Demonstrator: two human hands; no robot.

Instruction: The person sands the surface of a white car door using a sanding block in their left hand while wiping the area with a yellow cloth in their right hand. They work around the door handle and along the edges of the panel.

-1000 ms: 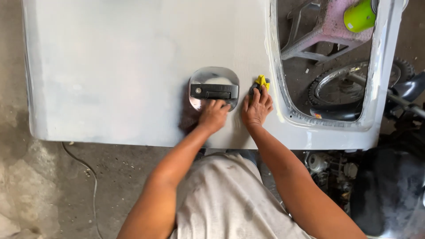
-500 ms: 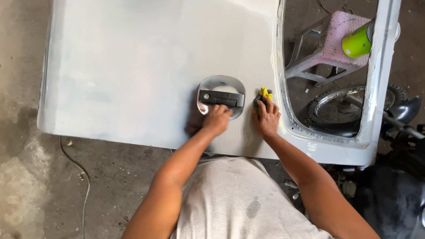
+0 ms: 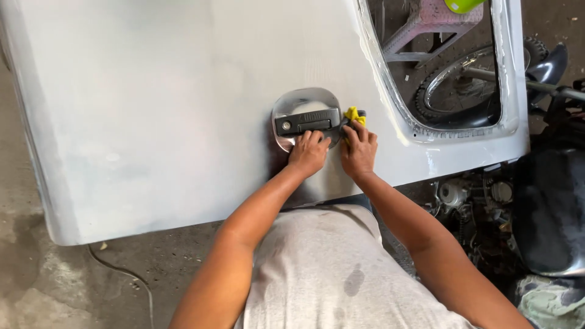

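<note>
Lying lengthwise from nine to three o'clock, the dark door handle (image 3: pixel 308 122) sits at twelve of the left hand (image 3: pixel 309 152), fingertips pressing it, while the right hand (image 3: pixel 358 149) pinches a yellow piece (image 3: pixel 353 115) at its three-o'clock end.

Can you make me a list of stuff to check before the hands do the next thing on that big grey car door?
1. Left hand resting at the lower edge of the black door handle: ok.
2. Right hand touching the yellow piece at the handle's end: ok.
3. Grey door panel lying flat: ok.
4. What the yellow piece is: cannot tell.
5. Panel firmly supported underneath: cannot tell.
6. Motorbike wheel seen through the window opening, apart from the hands: ok.
</note>
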